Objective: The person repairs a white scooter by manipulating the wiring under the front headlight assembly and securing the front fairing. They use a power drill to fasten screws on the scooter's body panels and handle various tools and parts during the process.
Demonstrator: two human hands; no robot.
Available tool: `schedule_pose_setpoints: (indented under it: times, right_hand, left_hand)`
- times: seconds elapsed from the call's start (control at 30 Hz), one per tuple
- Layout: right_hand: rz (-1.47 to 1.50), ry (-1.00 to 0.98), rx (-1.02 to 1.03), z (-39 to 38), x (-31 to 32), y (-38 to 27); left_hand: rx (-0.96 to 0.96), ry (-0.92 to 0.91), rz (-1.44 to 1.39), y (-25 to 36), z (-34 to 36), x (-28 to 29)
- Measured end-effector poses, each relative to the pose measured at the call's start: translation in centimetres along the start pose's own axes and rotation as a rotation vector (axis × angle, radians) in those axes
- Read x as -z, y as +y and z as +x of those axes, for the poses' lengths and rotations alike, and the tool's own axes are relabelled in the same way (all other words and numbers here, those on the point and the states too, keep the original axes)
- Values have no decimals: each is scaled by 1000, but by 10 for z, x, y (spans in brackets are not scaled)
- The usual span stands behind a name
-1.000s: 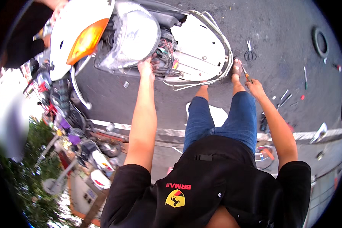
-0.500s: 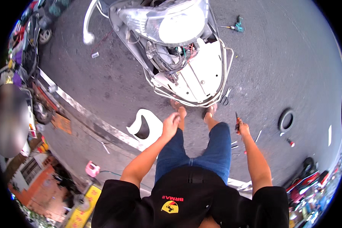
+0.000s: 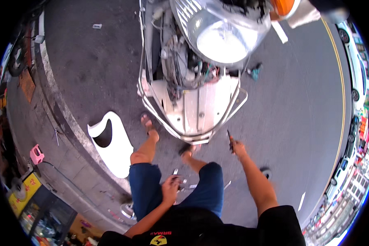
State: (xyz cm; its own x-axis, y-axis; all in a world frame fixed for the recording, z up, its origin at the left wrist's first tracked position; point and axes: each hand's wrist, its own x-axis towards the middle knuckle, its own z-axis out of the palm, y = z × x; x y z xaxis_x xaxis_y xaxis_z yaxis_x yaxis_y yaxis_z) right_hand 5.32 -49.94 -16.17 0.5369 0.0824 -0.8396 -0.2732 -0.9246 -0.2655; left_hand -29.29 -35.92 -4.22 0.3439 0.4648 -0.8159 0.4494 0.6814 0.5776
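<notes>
In my right hand (image 3: 238, 148), closed and raised off the ground, is a slim hand tool (image 3: 230, 137) with a dark pointed tip and orange-and-black handle; its exact kind is unclear. My left hand (image 3: 171, 188) hangs by my left thigh with loosely bent fingers, and no held thing shows in it. Ahead stands a partly stripped scooter (image 3: 192, 106), its large headlight (image 3: 221, 41) above bare wiring (image 3: 176, 69) and a pale front panel. To the left, a white body panel (image 3: 115, 147) with a big cut-out lies on the ground.
Several metal tools (image 3: 192, 186) lie on the asphalt between my legs. A teal power drill (image 3: 255, 73) rests right of the scooter. A tyre (image 3: 266, 173) is partly behind my right forearm. Along the left run a kerb and a pink stool (image 3: 37, 154).
My view has shifted and turned, and I stand with my legs apart, further right of the white panel. My left hand has dropped to my thigh; my right still grips the tool.
</notes>
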Motion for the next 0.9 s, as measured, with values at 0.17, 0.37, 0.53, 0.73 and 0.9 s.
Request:
schedule_pose_setpoints:
  times: [0.17, 0.37, 0.53, 0.73, 0.9]
  right_hand:
    - [-72, 58, 16, 101, -21, 16]
    - [-178, 166, 195, 259, -40, 75]
    - [-122, 301, 565, 382, -26, 66]
    - [211, 293, 698, 415, -63, 28]
    - [579, 307, 816, 380, -14, -25]
  left_hand:
    - [-380, 218, -146, 23, 122, 36]
    - [-856, 482, -68, 148, 265, 75]
    - [-1042, 314, 11, 138, 288, 91]
    - [-1144, 344, -251, 77, 195, 99]
    - [-1238, 495, 422, 121, 203, 79]
